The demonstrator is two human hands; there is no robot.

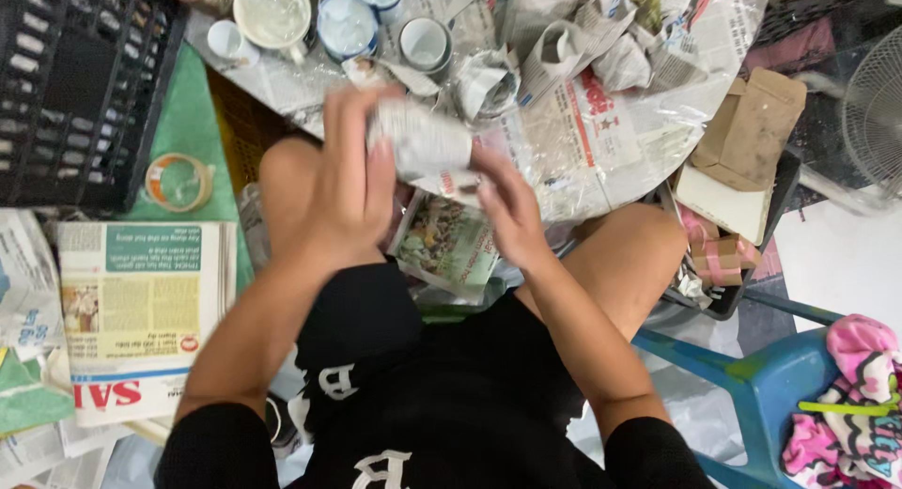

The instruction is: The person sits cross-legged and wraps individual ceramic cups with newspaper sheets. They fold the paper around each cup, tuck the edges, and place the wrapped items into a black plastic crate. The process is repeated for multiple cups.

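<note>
Looking down from the head camera, I saw both hands raised over the lap, working one newspaper-wrapped bundle between them. My left hand had its grip curled around the bundle's left end, fingers folded over the paper, though motion blur kept me from seeing how tightly. My right hand sat just below and to the right, fingers partly spread and touching the loose paper hanging under the bundle; I could not tell whether that grip was closed on it. The bundle hovered above the knees, near the edge of a newspaper-covered round tabletop. On that tabletop stood a cluster of white cups at the far side, with several crumpled newspaper wads beside them. A loose printed sheet lay on the lap beneath the hands. To the left, a stack of newspapers rested on the floor, with a roll of tape just beyond it and a black plastic crate further out. A blue plastic chair stood at the right.
</note>
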